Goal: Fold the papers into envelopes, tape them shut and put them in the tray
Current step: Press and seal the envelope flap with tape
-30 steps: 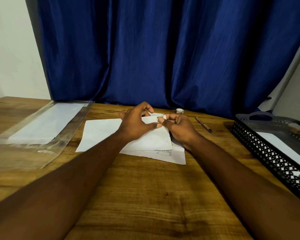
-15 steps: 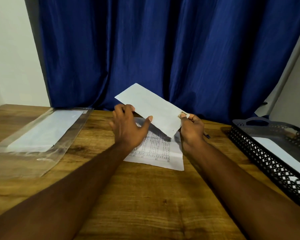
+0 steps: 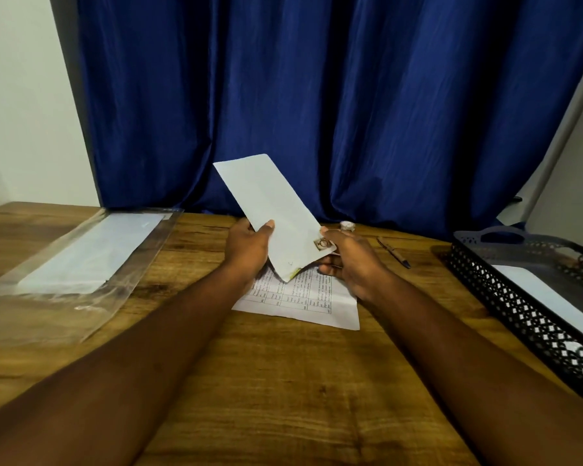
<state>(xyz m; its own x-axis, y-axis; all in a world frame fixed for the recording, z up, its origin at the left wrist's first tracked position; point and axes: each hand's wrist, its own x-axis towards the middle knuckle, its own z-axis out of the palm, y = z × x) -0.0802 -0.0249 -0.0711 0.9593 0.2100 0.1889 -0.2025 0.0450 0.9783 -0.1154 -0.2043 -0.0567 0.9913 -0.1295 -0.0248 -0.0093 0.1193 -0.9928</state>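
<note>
A white folded envelope is held up above the table, tilted, its long end pointing up toward the curtain. My left hand grips its left edge with the thumb on the front. My right hand pinches its lower right corner, where a small piece of tape shows. Under the hands a printed sheet with a table lies flat on the wood. The black perforated tray stands at the right and holds a white envelope.
A clear plastic sleeve with white paper inside lies at the left. A pen lies right of my right hand, and a small tape roll sits behind it. A blue curtain hangs at the table's far edge.
The envelope was lifted off the table and has turned from nearly level to steeply upright. Both hands stay on it; the printed sheet beneath became visible.
</note>
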